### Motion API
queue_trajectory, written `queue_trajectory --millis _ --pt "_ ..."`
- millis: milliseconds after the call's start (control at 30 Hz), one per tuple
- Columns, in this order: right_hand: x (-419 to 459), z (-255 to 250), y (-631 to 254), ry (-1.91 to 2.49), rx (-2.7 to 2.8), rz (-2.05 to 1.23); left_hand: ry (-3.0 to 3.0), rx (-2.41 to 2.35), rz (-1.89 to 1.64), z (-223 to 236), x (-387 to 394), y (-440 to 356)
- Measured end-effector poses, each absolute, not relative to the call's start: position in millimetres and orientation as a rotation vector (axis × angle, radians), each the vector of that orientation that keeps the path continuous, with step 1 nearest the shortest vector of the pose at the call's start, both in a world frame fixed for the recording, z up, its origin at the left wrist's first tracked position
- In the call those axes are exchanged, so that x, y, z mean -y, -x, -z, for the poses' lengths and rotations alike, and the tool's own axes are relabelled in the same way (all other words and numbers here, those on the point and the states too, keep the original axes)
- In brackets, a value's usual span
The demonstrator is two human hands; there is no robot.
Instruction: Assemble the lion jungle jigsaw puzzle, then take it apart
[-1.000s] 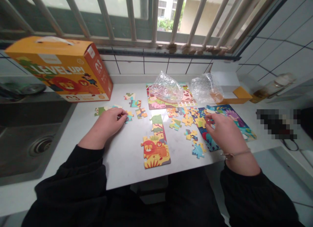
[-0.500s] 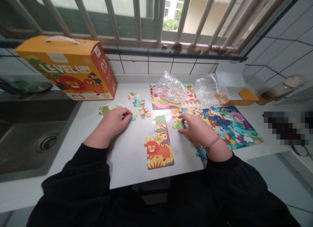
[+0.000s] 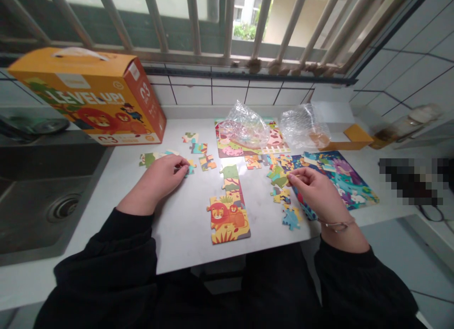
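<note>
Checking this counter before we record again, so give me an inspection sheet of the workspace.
Surface: white countertop beside a steel sink.
Job's things: assembled lion jigsaw section; loose puzzle pieces scattered around it.
Clutter: orange Level Up box; two bubble-wrap bags.
Hands: left hand resting on pieces; right hand raised over pieces, grip unclear.
Cables: thin dark cable, far right.
Surroundings: barred window, tiled wall.

We can't make out the black object on the right: it is pixelated beyond reading. Crinkled clear bubble wrap veils much of the colourful cardboard jigsaw beneath it. The left hand hides whether its fingers hold anything, and the grey steel sink runs off the left edge.
</note>
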State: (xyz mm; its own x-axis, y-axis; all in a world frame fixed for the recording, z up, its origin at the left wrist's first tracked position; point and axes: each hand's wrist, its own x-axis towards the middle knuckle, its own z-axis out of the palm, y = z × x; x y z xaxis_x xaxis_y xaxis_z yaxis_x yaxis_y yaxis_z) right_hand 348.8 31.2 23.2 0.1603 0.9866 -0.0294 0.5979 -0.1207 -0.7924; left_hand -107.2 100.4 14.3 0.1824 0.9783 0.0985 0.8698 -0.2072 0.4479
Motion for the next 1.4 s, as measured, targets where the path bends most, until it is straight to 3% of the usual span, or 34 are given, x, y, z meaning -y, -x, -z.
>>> queue_trajectory --millis 333,500,667,833,933,1100,1400 --pt "32.5 -14.8 -291.4 1.547 1.145 -1.373 -2.146 -1.740 -0.594 -21.7 -95.6 99.4" --pt "34.6 -14.9 -252.0 1.426 1.207 -1.472 -1.862 -1.407 -0.715 -34.5 -82.9 81.8" --pt "34.7 -2.4 -223.2 1.352 1.235 -1.509 -1.646 -0.993 -0.442 -41.3 -65.0 56.5" --pt "37.5 6.3 -211.9 1.335 1.308 -1.552 -1.593 -0.870 -0.348 -35.7 -60.0 44.5" --pt "38.4 6.3 -214.9 1.332 1.454 -1.476 -1.593 -0.919 -0.309 -34.4 -63.5 50.0" --pt "40.4 12.5 -225.0 1.418 1.743 -1.039 -1.655 -1.100 -0.236 -36.3 -72.8 72.5" --pt "41.0 12.8 -222.2 1.374 2.000 -0.896 -1.729 -1.164 0.066 -38.6 -73.8 83.6"
